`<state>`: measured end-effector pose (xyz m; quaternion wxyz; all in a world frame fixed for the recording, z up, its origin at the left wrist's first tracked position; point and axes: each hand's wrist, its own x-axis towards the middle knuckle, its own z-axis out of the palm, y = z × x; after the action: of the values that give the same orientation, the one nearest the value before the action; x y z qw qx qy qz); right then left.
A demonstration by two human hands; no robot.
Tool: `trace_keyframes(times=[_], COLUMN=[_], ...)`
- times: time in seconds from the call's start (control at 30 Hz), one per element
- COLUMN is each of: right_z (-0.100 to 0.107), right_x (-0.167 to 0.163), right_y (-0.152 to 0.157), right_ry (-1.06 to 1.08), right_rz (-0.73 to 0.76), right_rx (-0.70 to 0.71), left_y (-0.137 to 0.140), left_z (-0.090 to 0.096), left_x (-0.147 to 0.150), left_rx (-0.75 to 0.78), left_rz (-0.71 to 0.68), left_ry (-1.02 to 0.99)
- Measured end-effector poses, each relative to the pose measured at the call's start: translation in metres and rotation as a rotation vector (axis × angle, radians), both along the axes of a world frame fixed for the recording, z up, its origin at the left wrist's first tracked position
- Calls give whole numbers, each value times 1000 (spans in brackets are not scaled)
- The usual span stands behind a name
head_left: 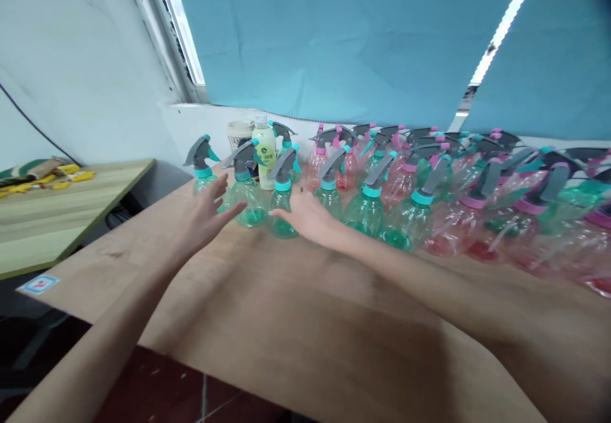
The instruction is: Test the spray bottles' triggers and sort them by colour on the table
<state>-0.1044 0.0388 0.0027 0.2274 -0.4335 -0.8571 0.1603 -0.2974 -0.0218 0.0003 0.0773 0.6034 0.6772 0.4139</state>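
Green spray bottle (pixel 283 201): 12 o'clock, upright on tabletop (pixel 229 308) | Left hand (pixel 205 216), 11 o'clock: spread wide, holding nothing | Right hand (pixel 308 215), 12 o'clock: thumb overlaps bottle, grip I can't tell | I'd steady the body, sparing the spray head (pixel 285 163)

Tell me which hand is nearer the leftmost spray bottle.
Left. The left hand is in front of the leftmost spray bottle, partly hiding it; contact is unclear. The right hand is farther right, near the third bottle along.
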Motion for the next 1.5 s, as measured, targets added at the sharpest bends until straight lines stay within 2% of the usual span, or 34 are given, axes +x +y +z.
trace_keyframes(times=[0.23, 0.37, 0.5, 0.6, 0.73, 0.93, 1.1, 1.23, 1.33, 1.5], right_z=[-4, -10, -12, -12, -15, -24, -41, -69, -87, -95], right_x=[25, 52, 82, 102, 129, 175, 212, 243, 262, 273], right_y=[-47, -77, -98, -106, -105, -96, -83, -69, -59, -49], right_ry=[-41, -13, 9, -9, -10, 7, 78, 62, -13, -79], right_rz=[75, 171, 309, 350, 284, 260, 171, 152, 234, 318], right_rx=[64, 81, -5, -18, -19, 31, 143, 131, 91, -18], left_y=[-45, -66, -75, -72, -63, -49, -31, -18, -11, 1], left_z=[3, 7, 10, 9, 4, -3, -8, -5, -1, 0], left_x=[34, 66, 104, 134, 172, 221, 257, 272, 276, 275], left_rx=[-38, -118, -86, -50, 2, 56, 49, 5, -19, -52], left_rz=[-124, -297, -371, -417, -483, -642, -632, -654, -628, -651], left_ry=[-108, -113, -54, -153, -314, -315, -312, -283, -281, -325])
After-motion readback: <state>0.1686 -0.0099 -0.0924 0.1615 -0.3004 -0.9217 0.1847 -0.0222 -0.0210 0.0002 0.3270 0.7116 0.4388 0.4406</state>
